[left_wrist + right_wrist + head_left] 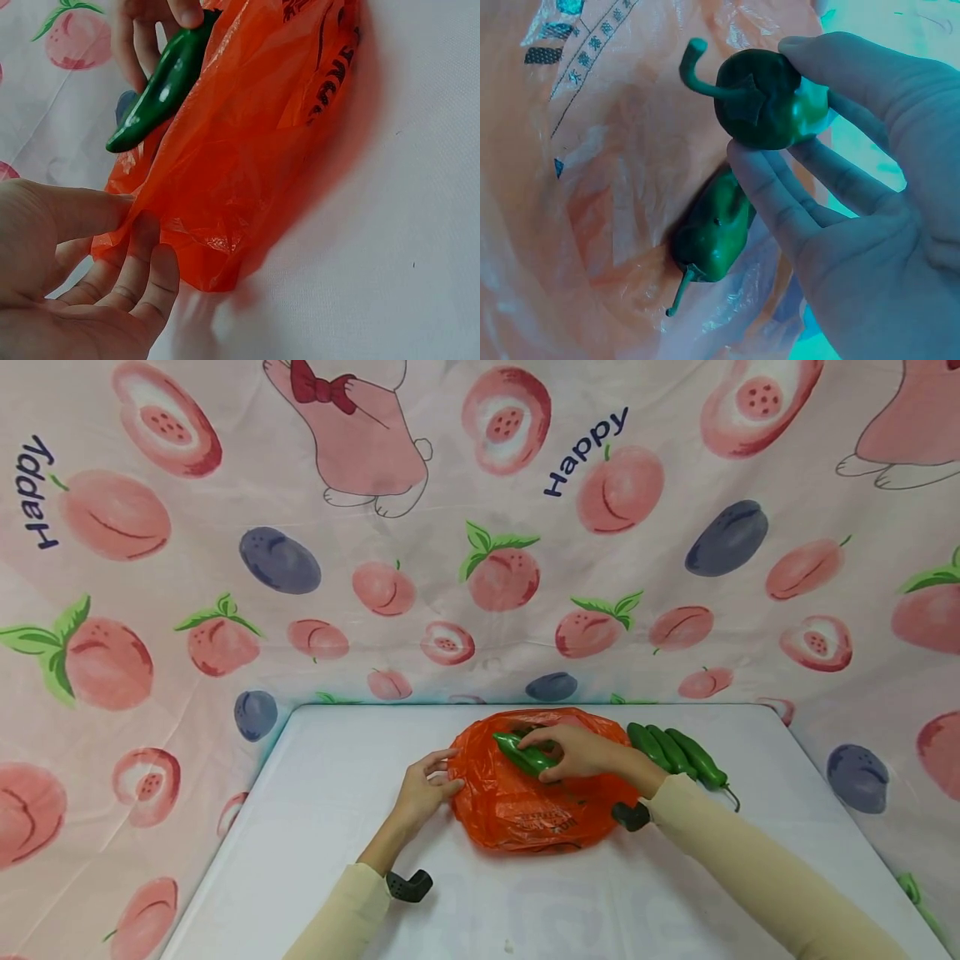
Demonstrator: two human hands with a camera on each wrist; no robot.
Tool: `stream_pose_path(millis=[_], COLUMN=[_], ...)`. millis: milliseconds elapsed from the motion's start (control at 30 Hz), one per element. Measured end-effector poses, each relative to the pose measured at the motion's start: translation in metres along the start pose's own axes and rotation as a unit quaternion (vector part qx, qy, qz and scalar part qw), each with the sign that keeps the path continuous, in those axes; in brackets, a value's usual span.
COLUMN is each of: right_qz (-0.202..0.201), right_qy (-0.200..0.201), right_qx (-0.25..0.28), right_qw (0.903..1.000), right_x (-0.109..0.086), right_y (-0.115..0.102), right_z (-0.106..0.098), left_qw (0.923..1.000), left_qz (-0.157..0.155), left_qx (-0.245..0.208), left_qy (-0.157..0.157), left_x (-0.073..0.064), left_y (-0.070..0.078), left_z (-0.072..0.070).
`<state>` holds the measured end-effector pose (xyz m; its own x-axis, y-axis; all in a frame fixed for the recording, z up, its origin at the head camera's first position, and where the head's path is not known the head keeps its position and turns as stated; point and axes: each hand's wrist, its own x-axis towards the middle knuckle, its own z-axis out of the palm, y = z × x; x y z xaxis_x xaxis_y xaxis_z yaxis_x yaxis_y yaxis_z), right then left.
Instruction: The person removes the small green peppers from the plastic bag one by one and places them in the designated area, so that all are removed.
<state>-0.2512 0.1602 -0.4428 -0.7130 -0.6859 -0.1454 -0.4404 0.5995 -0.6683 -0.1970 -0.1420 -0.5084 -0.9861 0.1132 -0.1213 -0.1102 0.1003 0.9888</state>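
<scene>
A red plastic bag (525, 814) lies in the middle of the white table with its mouth open. My left hand (422, 789) pinches the bag's left rim between thumb and fingers, as the left wrist view shows closely. Over the bag's mouth, my right hand (581, 750) holds a green pepper (521, 756) between thumb and fingertips. Its curled stem points toward the camera in the right wrist view. Below that held pepper, a second green pepper (712, 232) rests inside the bag. Part of it is hidden behind my right fingers.
Three green peppers (697, 756) lie side by side on the white table (337, 760), right of the bag and partly behind my right forearm. A fruit-print cloth (450, 585) hangs behind the table. Dark wrist cameras (409, 886) sit on both wrists.
</scene>
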Motion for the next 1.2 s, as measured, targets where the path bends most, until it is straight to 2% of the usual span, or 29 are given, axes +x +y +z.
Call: stream_pose_path(millis=[133,533,833,1200], right_qz=[-0.005,-0.012,-0.061,-0.023], right_qy=[-0.001,0.024,0.052,0.072], right_qx=[0.036,0.028,0.016,0.009], right_qw=[0.9994,0.9993,0.9966,0.9971], right_x=[-0.006,-0.030,-0.054,-0.095], right_y=[-0.002,-0.007,-0.009,-0.008], right_z=[-0.003,-0.013,-0.020,-0.027], left_qw=[1.0000,1.0000,1.0000,0.9999], left_qz=[0.001,0.005,0.004,0.004], left_qx=[0.001,-0.001,0.001,-0.008], left_qy=[0.002,-0.001,-0.005,0.006], left_x=[0.000,-0.001,-0.002,-0.001], left_y=[0.000,-0.001,-0.001,-0.003], left_z=[0.000,-0.001,-0.002,-0.003])
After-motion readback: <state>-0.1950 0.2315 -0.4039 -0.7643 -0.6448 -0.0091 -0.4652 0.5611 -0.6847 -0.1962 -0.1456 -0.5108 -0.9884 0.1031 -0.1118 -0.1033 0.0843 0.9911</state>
